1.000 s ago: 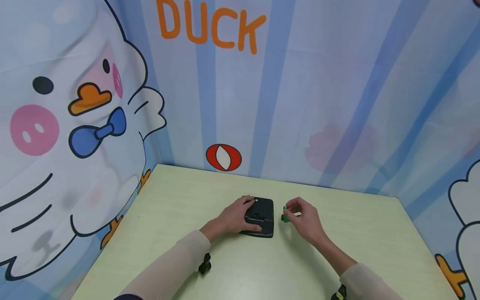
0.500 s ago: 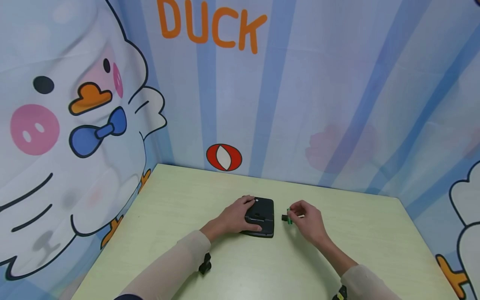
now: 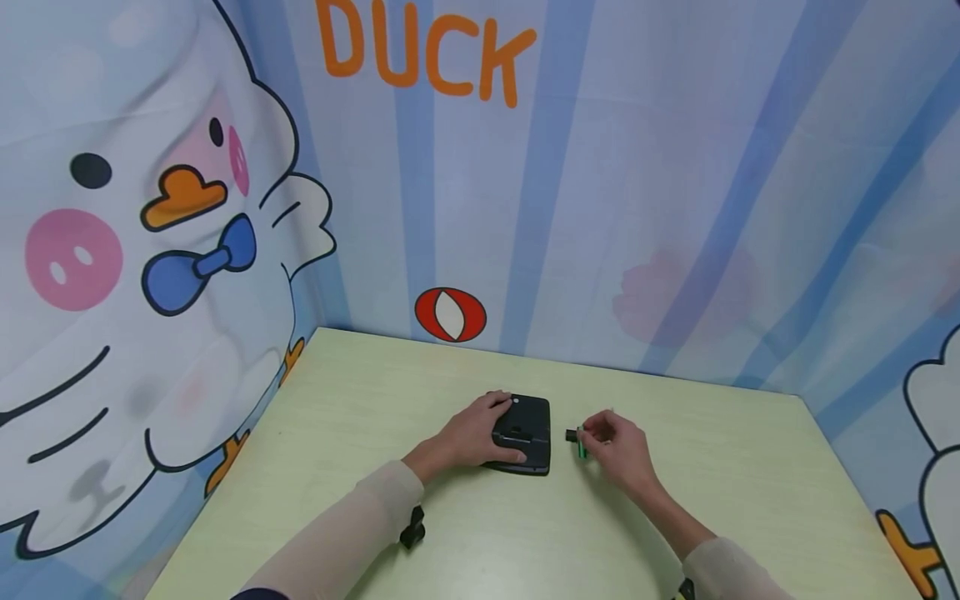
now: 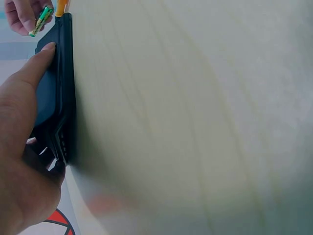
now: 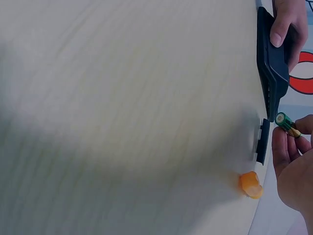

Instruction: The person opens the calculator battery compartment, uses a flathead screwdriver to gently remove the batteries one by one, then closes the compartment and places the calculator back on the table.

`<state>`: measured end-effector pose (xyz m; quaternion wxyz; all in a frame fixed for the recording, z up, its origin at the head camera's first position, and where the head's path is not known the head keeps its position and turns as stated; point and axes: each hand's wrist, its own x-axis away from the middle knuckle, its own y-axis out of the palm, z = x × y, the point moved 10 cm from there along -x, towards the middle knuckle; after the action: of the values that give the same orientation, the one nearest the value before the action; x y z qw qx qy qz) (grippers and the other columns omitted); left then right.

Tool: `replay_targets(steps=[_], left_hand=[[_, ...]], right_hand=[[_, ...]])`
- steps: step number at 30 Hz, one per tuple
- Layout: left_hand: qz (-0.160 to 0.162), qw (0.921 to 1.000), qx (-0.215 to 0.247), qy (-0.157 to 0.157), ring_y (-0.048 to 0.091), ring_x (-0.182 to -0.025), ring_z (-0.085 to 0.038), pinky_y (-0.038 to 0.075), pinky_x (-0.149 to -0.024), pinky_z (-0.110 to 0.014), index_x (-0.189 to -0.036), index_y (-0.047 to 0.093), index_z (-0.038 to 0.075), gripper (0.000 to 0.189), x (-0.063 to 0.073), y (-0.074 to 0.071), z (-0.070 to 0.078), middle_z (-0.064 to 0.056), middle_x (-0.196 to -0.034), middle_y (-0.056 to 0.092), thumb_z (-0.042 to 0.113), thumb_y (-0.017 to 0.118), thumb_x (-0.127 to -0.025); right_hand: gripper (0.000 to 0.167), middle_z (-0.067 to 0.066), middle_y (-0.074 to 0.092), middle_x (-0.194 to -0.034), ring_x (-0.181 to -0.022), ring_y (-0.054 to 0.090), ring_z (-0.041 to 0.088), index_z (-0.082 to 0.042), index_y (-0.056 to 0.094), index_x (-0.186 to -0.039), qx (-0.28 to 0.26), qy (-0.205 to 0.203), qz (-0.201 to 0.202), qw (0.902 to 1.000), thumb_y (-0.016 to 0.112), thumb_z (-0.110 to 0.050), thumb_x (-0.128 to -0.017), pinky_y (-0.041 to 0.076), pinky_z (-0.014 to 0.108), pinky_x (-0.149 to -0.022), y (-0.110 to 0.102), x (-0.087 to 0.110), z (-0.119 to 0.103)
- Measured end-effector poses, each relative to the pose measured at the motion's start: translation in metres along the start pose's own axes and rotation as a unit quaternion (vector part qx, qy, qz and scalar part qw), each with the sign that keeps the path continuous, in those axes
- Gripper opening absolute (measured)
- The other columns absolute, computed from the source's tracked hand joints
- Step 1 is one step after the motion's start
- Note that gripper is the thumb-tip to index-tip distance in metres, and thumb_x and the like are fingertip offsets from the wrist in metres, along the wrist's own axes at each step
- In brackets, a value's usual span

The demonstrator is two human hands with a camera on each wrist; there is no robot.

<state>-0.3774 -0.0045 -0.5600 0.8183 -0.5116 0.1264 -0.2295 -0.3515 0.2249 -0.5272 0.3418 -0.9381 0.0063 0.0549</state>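
A black flat device [image 3: 534,429], its kind unclear, lies on the table. My left hand [image 3: 468,432] grips it from the left, thumb on the near part and fingers at the far edge. To its right my right hand [image 3: 624,450] pinches a green battery [image 3: 582,448] between thumb and fingers. One end of the battery [image 5: 280,118] faces the camera in the right wrist view. Beside those fingertips a small black cover-like piece [image 3: 572,435] lies on the table, apart from the device. My left palm and fingers hide the device's left part.
The pale table [image 3: 480,533] reaches back to a printed duck curtain [image 3: 585,183]. A small orange thing [image 5: 251,185], its kind unclear, shows past the black piece in the right wrist view. Black straps [image 3: 412,527] sit at the wrists.
My right hand has drawn slightly right and nearer, away from the device. The battery has turned in its fingers and now hangs lower. My left hand and the device stay put.
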Motion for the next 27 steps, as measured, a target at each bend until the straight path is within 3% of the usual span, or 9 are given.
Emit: replay_targets(steps=[15,23,27], left_hand=[[0.001,1.0,-0.004,-0.003,0.03,-0.158,-0.025,0.037,-0.123,-0.045,-0.166,0.037,0.01,0.106,-0.001,0.002,-0.001,-0.006,-0.173,0.029,0.07,0.075,-0.087],[0.0,1.0,-0.007,-0.004,0.029,-0.158,-0.025,0.037,-0.123,-0.044,-0.166,0.036,0.01,0.106,0.0,0.001,-0.001,-0.005,-0.173,0.029,0.071,0.074,-0.088],[0.002,1.0,-0.004,-0.004,0.029,-0.158,-0.025,0.037,-0.123,-0.045,-0.166,0.037,0.01,0.106,0.0,0.001,0.0,-0.006,-0.173,0.029,0.07,0.075,-0.088]], right_hand=[[0.009,0.003,0.069,-0.087,-0.081,0.062,0.016,-0.004,0.073,-0.1,-0.003,0.015,-0.004,0.9999,0.078,-0.007,-0.093,0.051,0.024,-0.069,0.013,0.008,0.007],[0.008,-0.001,0.068,-0.082,-0.076,0.062,0.013,-0.007,0.071,-0.093,0.051,-0.027,0.001,0.9983,0.078,-0.004,-0.091,0.053,0.025,-0.067,0.02,0.012,-0.003],[0.008,-0.001,0.068,-0.081,-0.074,0.061,0.012,-0.008,0.07,-0.092,0.069,-0.026,0.006,0.9973,0.078,-0.005,-0.091,0.052,0.025,-0.067,0.022,0.011,-0.003]])
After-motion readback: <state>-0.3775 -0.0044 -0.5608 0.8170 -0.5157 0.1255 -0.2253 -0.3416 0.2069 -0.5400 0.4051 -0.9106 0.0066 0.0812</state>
